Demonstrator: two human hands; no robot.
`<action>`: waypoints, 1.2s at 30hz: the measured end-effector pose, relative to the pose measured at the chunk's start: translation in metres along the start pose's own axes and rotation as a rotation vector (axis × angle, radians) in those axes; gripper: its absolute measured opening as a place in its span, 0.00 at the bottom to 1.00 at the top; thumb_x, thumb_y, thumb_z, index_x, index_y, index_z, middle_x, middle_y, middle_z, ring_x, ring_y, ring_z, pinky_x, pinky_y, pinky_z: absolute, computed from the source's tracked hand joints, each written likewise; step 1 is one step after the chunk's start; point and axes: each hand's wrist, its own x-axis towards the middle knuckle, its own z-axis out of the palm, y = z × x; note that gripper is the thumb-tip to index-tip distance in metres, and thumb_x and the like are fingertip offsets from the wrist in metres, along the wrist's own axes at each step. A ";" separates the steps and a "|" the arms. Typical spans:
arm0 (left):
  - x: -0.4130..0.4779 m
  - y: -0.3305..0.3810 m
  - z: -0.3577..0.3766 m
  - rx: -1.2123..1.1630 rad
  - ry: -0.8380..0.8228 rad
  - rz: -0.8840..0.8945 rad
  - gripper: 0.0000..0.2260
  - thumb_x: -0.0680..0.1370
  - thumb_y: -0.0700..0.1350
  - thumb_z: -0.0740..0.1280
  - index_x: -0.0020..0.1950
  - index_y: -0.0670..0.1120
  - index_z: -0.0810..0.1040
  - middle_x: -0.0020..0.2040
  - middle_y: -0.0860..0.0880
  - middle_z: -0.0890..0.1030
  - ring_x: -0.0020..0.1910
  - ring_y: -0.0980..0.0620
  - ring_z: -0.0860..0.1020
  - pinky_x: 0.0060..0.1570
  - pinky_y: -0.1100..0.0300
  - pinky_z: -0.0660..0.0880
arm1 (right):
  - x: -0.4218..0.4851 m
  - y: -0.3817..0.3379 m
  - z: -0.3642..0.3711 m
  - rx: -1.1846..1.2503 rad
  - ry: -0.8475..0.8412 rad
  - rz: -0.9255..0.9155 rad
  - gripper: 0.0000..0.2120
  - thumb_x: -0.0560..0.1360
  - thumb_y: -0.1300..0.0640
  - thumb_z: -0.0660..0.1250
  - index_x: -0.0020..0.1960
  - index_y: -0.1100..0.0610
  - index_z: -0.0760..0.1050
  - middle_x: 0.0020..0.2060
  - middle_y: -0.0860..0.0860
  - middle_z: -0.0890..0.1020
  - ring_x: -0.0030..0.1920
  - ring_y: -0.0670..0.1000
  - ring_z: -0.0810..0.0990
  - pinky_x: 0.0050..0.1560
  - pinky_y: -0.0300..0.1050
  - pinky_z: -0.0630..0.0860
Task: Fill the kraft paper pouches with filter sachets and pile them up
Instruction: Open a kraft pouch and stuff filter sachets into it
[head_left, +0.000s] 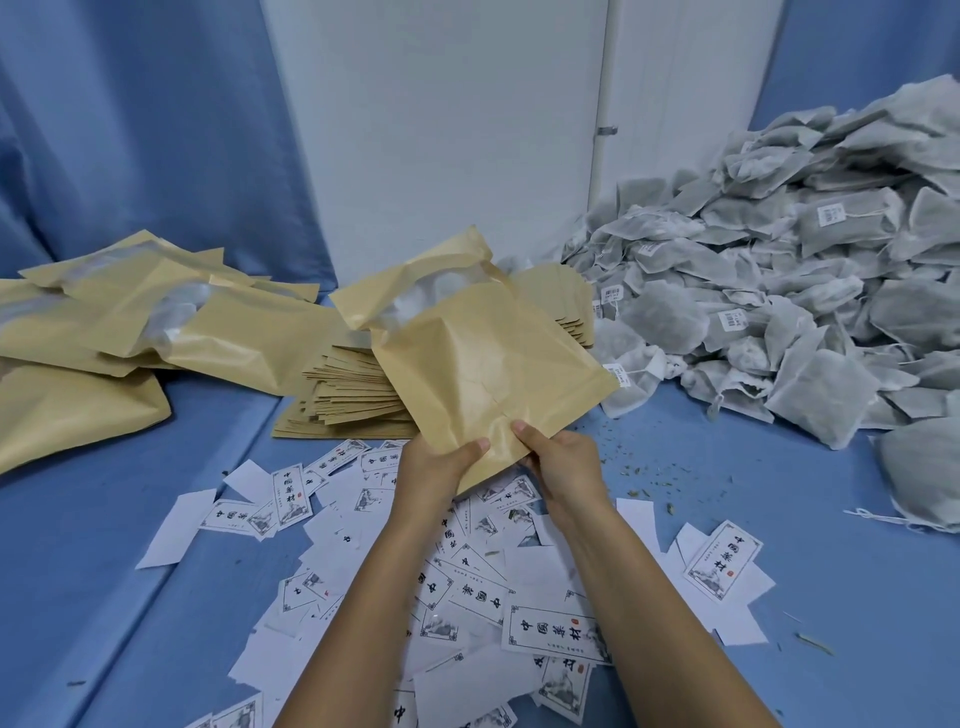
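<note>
We are gripping a bulging kraft pouch (488, 358) by its near edge, left hand (441, 467) and right hand (563, 465) both pinched shut on it, above scattered labels (550, 631).

Soft, even, bluish light; faint shadows, edges bowed by wide-angle lens.

A blue cloth surface (727, 519) carries kraft pouches (358, 389), filter sachets (779, 291) and scattered printed labels (467, 587).
</note>
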 end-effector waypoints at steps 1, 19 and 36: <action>0.001 0.000 -0.001 0.014 -0.010 0.001 0.11 0.73 0.40 0.74 0.53 0.50 0.79 0.44 0.56 0.83 0.40 0.63 0.81 0.34 0.73 0.73 | 0.000 0.000 -0.001 0.003 -0.008 0.002 0.08 0.73 0.64 0.72 0.38 0.66 0.77 0.44 0.65 0.83 0.42 0.58 0.81 0.52 0.53 0.79; 0.000 0.004 -0.007 0.061 -0.078 -0.021 0.10 0.73 0.36 0.73 0.51 0.48 0.79 0.42 0.55 0.83 0.37 0.63 0.81 0.33 0.72 0.74 | -0.003 0.000 -0.001 -0.128 -0.229 0.046 0.21 0.73 0.65 0.72 0.22 0.55 0.75 0.23 0.49 0.79 0.24 0.43 0.78 0.29 0.33 0.75; 0.000 0.003 -0.010 0.136 -0.142 -0.158 0.07 0.76 0.43 0.70 0.47 0.39 0.82 0.38 0.44 0.83 0.31 0.54 0.80 0.34 0.64 0.75 | -0.005 -0.006 0.001 0.024 0.017 -0.030 0.11 0.73 0.60 0.72 0.34 0.60 0.75 0.27 0.50 0.79 0.26 0.47 0.77 0.29 0.39 0.74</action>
